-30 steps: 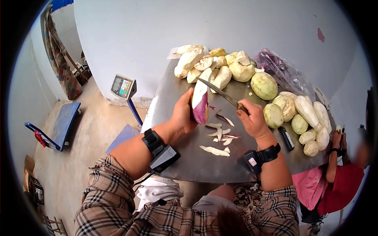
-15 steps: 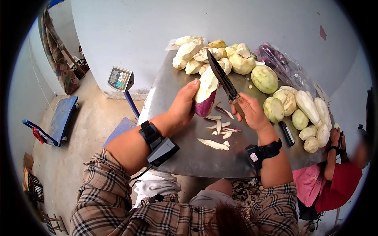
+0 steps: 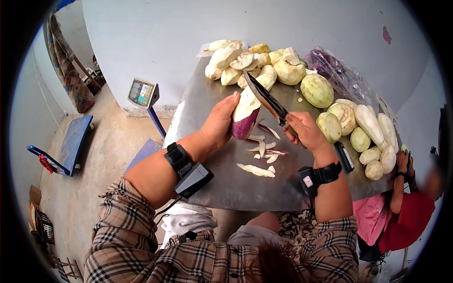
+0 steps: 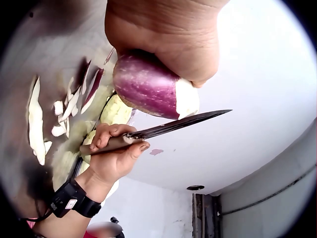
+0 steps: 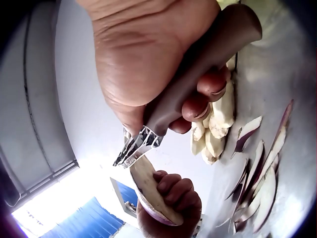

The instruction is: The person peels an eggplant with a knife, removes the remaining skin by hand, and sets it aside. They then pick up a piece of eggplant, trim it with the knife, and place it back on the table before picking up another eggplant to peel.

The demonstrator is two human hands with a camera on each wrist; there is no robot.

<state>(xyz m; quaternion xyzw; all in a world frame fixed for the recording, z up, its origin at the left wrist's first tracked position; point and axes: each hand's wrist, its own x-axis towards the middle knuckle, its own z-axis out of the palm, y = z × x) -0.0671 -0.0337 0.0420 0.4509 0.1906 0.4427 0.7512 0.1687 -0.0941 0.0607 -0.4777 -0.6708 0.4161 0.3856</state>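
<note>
My left hand grips a partly peeled eggplant from its left side. Purple skin remains around its lower end, while pale flesh shows higher up. In my right hand is a knife with a long dark pointed blade. Its brown handle lies across the palm with fingers curled round it in the right wrist view. The blade overlaps the eggplant's right side in the head view, and its edge passes close by the pale flesh in the left wrist view. Peel strips lie on the metal table below.
Peeled eggplants are heaped at the table's back, and more peeled vegetables line its right side. A plastic bag of purple eggplants and a dark handheld object lie there too. Another person sits at right; a scale stands left.
The knife blade has swung from slanting over the eggplant's upper end to a steeper angle along its right side. The eggplant has turned, showing more pale flesh. Peel strips stay put.
</note>
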